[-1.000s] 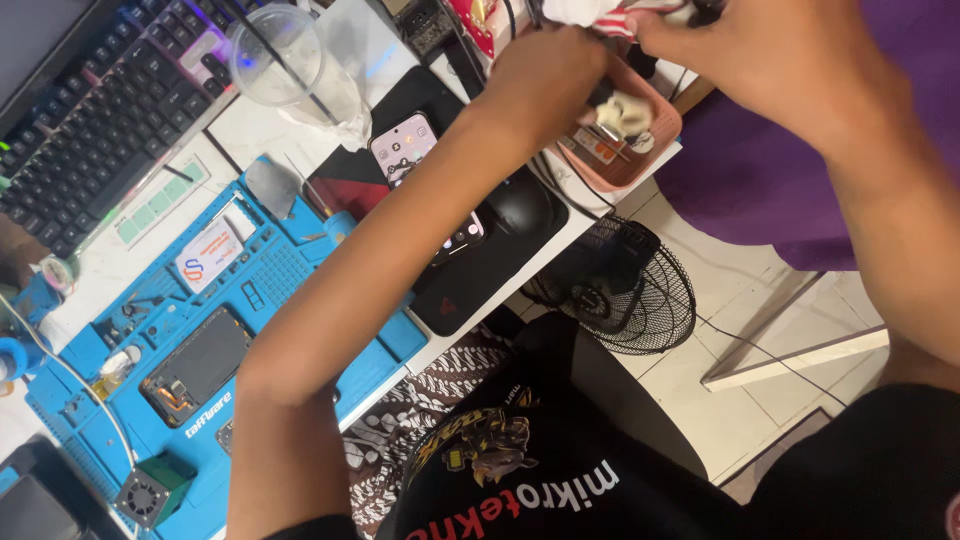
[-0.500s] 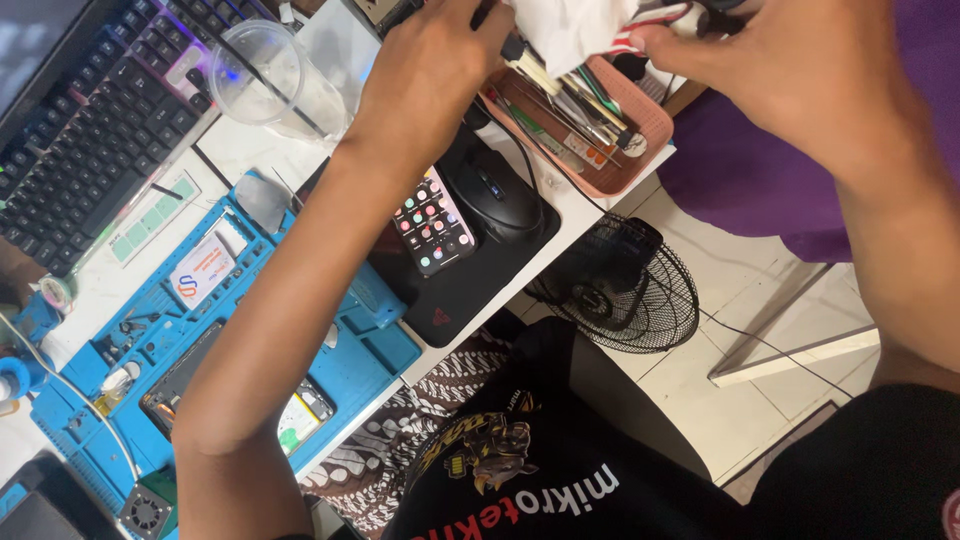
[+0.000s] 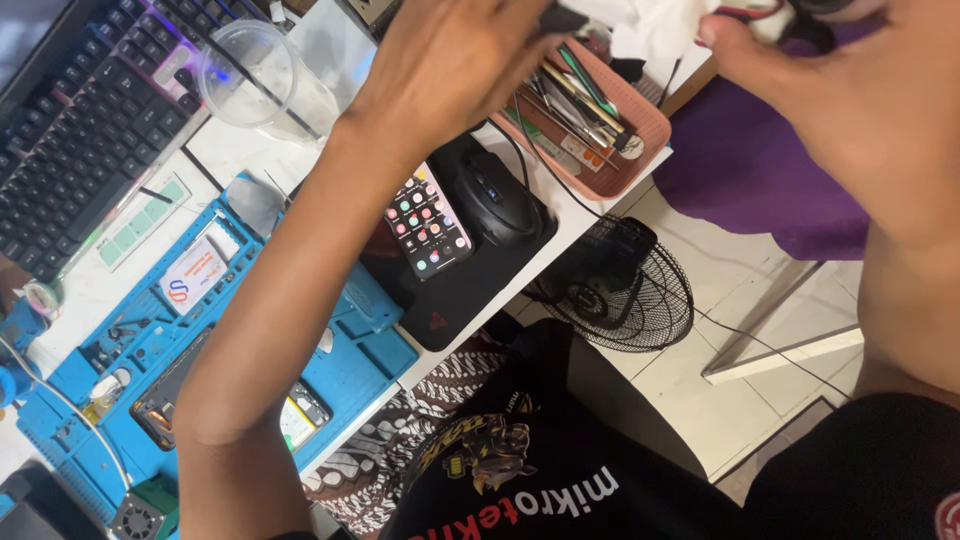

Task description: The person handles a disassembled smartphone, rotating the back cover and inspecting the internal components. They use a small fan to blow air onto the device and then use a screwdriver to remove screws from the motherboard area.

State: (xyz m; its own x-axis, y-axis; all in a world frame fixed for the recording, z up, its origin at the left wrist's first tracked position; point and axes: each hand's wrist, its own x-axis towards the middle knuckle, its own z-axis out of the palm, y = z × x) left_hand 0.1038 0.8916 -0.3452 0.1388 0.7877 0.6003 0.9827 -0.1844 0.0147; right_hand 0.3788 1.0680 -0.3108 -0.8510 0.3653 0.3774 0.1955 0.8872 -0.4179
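At the top centre of the frame, the left hand (image 3: 455, 65) and right hand (image 3: 860, 110) meet over a white cloth (image 3: 655, 22). Left fingers curl closed on a small dark item at the cloth's edge; the right thumb and fingers pinch the cloth. Just below sits a pink tray (image 3: 640, 150) of tools. Lower, a lit phone (image 3: 428, 222) lies beside a black mouse (image 3: 497, 197). A blue mat (image 3: 365, 365) fills the lower left.

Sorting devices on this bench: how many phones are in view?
2: a lit phone on the black mouse pad, and an opened phone on the blue repair mat, partly hidden by the left arm.
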